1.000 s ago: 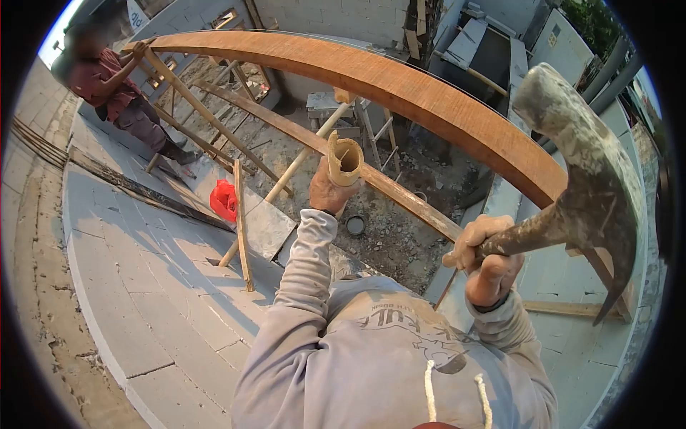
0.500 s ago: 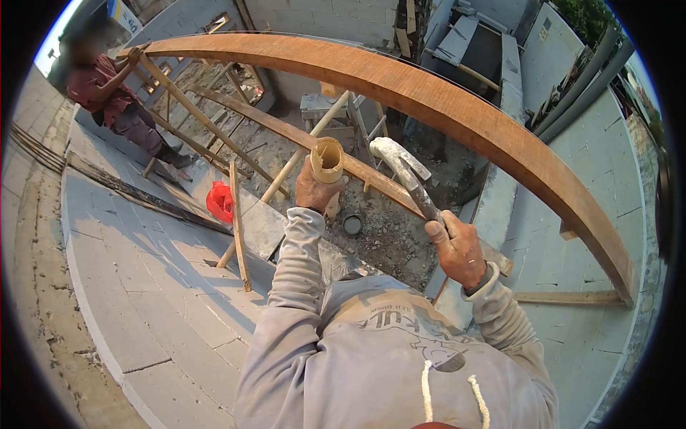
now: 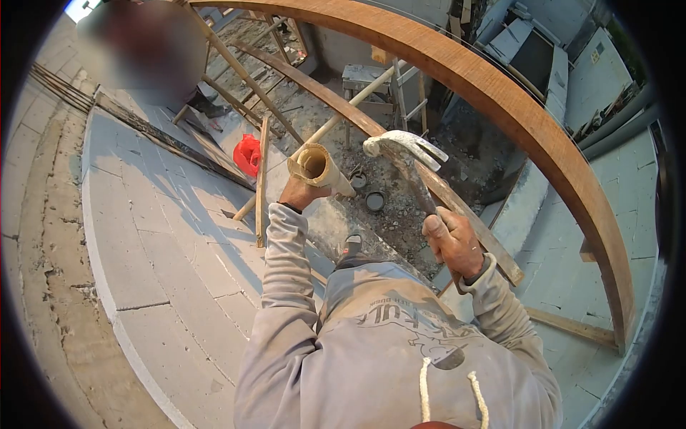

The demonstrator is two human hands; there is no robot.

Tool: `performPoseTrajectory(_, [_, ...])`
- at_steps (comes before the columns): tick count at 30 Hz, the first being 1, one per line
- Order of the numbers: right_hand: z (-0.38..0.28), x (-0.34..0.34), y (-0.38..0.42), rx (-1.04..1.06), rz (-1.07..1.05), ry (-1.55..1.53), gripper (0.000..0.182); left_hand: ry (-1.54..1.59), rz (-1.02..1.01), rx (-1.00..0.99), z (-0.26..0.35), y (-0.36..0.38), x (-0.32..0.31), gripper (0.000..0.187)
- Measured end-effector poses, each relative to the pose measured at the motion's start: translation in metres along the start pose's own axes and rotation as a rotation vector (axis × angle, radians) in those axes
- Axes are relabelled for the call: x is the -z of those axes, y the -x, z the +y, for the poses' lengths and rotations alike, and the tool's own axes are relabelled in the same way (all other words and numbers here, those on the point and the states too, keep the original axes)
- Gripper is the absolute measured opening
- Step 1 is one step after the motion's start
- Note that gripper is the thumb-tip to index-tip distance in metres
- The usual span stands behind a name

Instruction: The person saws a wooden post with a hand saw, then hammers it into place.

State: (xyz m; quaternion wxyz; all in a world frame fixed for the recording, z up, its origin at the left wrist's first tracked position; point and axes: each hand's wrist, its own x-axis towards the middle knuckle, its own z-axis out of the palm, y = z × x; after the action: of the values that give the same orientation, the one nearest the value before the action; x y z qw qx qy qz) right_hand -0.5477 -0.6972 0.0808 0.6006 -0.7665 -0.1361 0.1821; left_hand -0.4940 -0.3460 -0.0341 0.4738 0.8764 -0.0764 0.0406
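Note:
My left hand (image 3: 304, 194) is wrapped round a pale bamboo tube (image 3: 314, 166), whose hollow end faces up toward me. In my right hand (image 3: 455, 243) is a claw hammer (image 3: 411, 166), gripped by its handle, with its pale, crusted head pointing up and left. The hammer head is to the right of the tube, apart from it. Beyond both hands a long reddish-brown wooden beam (image 3: 493, 91) crosses the view, looking curved through the lens. A narrower wooden plank (image 3: 325, 96) runs diagonally behind the tube and hammer.
A co-worker (image 3: 146, 46), blurred in part, is at the upper left. Grey block walls (image 3: 164, 264) flank me. Below lie a red plastic bag (image 3: 247, 155), a round bucket (image 3: 374, 201), bamboo poles (image 3: 250, 77), a small stand (image 3: 364, 75) and rubble.
The view has shifted, so the beam and co-worker appear higher. My left hand and the tube have moved left and lower; the hammer head has turned, its claw now pointing right. Both grips remain.

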Motion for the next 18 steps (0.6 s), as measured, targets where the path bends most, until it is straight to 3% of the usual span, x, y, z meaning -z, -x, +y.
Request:
performPoseTrajectory(5, [-0.022,-0.027,-0.038,-0.102,-0.156,-0.128,0.052,0.236,0.031,0.091,-0.003,0.014,0.027,0.072])
performPoseTrajectory(8, [-0.028,-0.046,-0.065,-0.111,-0.174,-0.175,0.051,0.226,0.035,0.164,-0.019,0.017,0.042,0.079])
performPoseTrajectory(10, [-0.037,-0.055,-0.084,0.162,-0.138,0.028,0.048,0.208,-0.002,0.176,-0.019,0.01,0.055,0.085])
performPoseTrajectory(11, [-0.05,-0.056,-0.094,0.175,-0.136,0.037,0.048,0.208,0.006,0.163,-0.027,0.004,0.059,0.085])
performPoseTrajectory(13, [-0.105,-0.056,-0.114,0.514,-0.197,0.375,0.046,0.303,0.032,0.102,-0.046,-0.014,0.06,0.081])
performPoseTrajectory(14, [-0.132,-0.057,-0.123,0.538,-0.256,0.425,0.046,0.342,0.039,0.069,-0.044,-0.026,0.06,0.071])
performPoseTrajectory(18, [-0.228,-0.063,-0.164,0.704,-0.264,0.926,0.043,0.164,0.045,0.077,-0.031,-0.063,0.062,0.079])
